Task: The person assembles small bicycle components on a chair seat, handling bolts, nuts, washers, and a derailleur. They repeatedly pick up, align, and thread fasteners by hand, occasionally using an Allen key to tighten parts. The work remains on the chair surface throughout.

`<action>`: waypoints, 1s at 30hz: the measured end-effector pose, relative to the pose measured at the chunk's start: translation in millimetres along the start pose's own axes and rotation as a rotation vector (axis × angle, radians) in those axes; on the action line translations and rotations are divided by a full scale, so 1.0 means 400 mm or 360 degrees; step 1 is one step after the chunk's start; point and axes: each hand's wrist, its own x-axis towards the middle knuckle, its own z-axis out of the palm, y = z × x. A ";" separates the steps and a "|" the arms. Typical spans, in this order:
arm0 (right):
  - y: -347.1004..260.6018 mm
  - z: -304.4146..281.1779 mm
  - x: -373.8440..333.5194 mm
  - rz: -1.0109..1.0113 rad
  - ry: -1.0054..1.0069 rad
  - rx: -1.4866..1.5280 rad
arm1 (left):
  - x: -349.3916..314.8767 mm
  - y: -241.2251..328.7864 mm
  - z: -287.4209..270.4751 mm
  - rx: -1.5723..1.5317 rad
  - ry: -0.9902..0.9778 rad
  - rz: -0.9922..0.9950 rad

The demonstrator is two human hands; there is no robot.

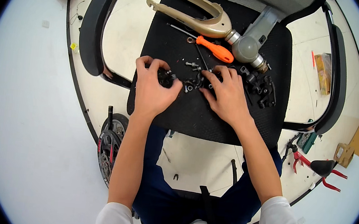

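Below and left of the long screwdriver with the bulbous orange handle (215, 50), a small dark mechanical part (164, 79) is being surrounded by the bare left hand (156, 90), curled with thumb and fingers parted; whether it is being gripped cannot be told. Just below the screwdriver, small silver metal bolts (192, 64) are lying loose. Below its handle, the bare right hand (230, 97) is being held half-open at more loose pieces, any hold being unclear. Small parts are apparently being picked over; a fine fingertip pinch is seemingly being called for.
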 end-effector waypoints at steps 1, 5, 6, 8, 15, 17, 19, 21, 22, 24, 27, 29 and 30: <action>0.004 0.007 0.002 -0.0009 0.0015 0.0031 | -0.001 0.001 0.005 -0.0056 0.0054 -0.0090; 0.013 0.011 0.005 0.0126 0.0156 0.0316 | 0.018 0.004 0.017 -0.0871 -0.0168 -0.0519; 0.015 0.004 0.007 0.0197 0.0161 0.0472 | 0.022 0.009 0.019 -0.1033 -0.0170 -0.0568; 0.023 -0.014 0.016 0.0504 0.0128 0.0880 | 0.036 0.021 0.024 -0.1431 -0.0213 -0.0739; 0.055 -0.097 0.021 0.0997 0.0173 0.1897 | 0.072 0.032 -0.020 -0.1735 -0.0295 -0.0880; 0.067 -0.109 0.013 0.0705 0.0238 0.1121 | 0.071 0.030 -0.024 -0.1766 -0.0309 -0.0822; 0.080 -0.114 0.004 0.0495 0.0389 0.0749 | 0.069 0.028 -0.021 -0.1895 -0.0250 -0.0770; 0.094 -0.116 0.000 0.0436 0.0621 0.0736 | 0.069 0.025 -0.018 -0.1862 -0.0231 -0.0796; 0.101 -0.120 -0.002 0.0420 0.0714 0.0722 | 0.070 0.024 -0.015 -0.1859 -0.0217 -0.0788; 0.109 -0.124 -0.007 0.0436 0.0640 0.0573 | 0.069 0.028 -0.008 -0.1609 -0.0218 -0.0694; 0.108 -0.120 -0.013 0.0295 0.0463 0.0130 | 0.051 0.052 0.016 -0.0845 -0.0273 -0.0400; 0.099 -0.108 -0.015 0.0102 0.0423 -0.0134 | 0.020 0.075 0.031 -0.0119 -0.0286 0.0277; 0.098 -0.103 -0.014 0.0064 0.0403 -0.0232 | 0.010 0.085 0.040 0.0036 -0.0388 0.0350</action>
